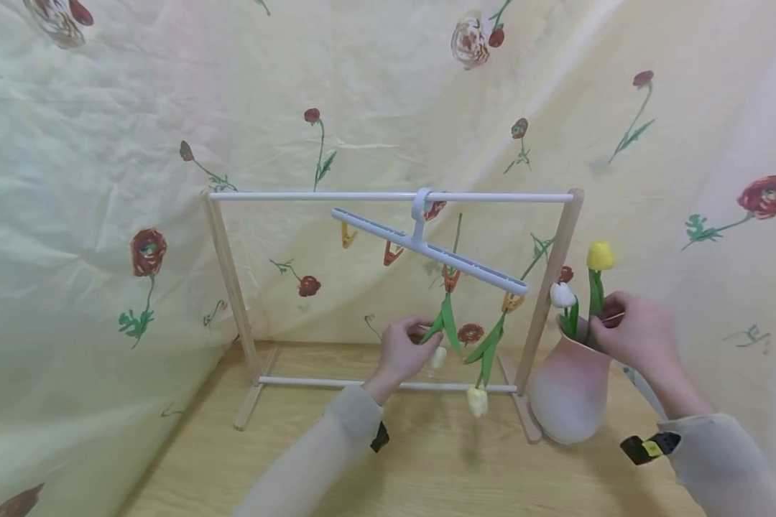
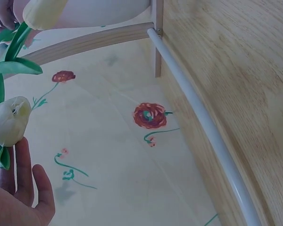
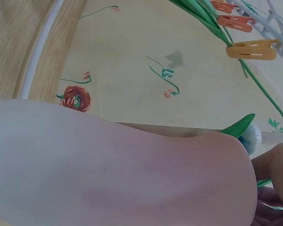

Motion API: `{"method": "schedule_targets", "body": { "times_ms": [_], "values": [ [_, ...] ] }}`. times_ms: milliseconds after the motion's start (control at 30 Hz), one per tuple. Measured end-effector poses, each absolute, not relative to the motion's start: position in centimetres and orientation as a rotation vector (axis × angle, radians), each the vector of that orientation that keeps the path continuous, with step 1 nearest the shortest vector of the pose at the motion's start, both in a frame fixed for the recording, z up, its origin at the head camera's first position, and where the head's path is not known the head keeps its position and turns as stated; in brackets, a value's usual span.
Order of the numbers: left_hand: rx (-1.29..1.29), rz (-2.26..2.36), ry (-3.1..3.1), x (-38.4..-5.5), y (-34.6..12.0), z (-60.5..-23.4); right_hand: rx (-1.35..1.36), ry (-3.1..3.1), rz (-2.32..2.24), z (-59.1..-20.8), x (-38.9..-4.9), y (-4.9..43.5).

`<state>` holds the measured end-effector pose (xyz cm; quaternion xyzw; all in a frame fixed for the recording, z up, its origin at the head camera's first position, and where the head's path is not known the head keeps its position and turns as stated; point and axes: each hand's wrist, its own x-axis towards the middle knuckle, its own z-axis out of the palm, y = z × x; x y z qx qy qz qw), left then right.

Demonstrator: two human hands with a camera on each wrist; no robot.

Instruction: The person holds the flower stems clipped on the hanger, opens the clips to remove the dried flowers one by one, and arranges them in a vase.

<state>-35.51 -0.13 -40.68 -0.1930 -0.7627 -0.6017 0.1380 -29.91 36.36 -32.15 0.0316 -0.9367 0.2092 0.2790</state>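
Note:
My left hand [image 1: 406, 352] is at a pale tulip [image 1: 437, 357] hanging head down from an orange clip [image 1: 451, 278] on a white hanger [image 1: 375, 228]. In the left wrist view its fingers stretch up, fingertips right at the bloom. A second pale tulip [image 1: 477, 401] hangs from the yellow-orange end clip [image 1: 512, 301]. On the right, my right hand [image 1: 634, 330] pinches the stem of an upright yellow tulip [image 1: 600, 256] at the mouth of a pink-and-white vase [image 1: 569, 395]. A white tulip [image 1: 562, 295] stands in that vase.
The hanger tilts down to the right from the top bar [image 1: 310, 196] of a wooden-legged rack [image 1: 229, 280]. Two more clips, one yellow [image 1: 347, 235] and one red-orange [image 1: 391, 253], hang on its left half. Flower-printed cloth surrounds the wooden table [image 1: 427, 467].

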Motion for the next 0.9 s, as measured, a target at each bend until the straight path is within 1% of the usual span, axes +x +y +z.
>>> {"method": "schedule_targets", "body": {
  "times_ms": [567, 733, 900],
  "values": [
    [-0.549, -1.724, -2.229, -35.0, -0.2, -40.5, 0.079, -2.64, 0.538, -32.4, -29.8, 36.4],
    [-0.546, -1.719, -2.243, -35.0, -0.3, -40.4, 0.031, -2.586, 0.55, -31.1, -28.5, 36.3],
    [-0.569, -1.724, -2.226, -35.2, -0.5, -40.5, -0.001, -2.439, 0.442, -29.1, -26.7, 35.3]
  ]
}}
